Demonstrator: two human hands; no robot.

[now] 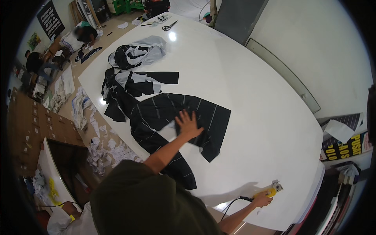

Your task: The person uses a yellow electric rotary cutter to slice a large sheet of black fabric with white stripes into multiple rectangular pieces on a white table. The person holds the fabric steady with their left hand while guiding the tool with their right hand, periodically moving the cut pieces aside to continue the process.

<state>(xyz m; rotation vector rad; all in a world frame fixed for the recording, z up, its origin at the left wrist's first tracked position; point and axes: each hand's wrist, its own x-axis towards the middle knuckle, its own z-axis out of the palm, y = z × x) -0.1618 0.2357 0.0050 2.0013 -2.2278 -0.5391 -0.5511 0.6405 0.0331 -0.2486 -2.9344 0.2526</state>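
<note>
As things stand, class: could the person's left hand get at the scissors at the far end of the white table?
Probably not without stepping over: the left hand lies flat on the striped black fabric, and the scissors sit far across the table.

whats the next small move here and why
Probably bring the yellow cutter across to the striped black fabric. The left hand lies flat on that piece, pinning it, while the right hand grips the cutter well apart from it, near the white table edge.
</note>
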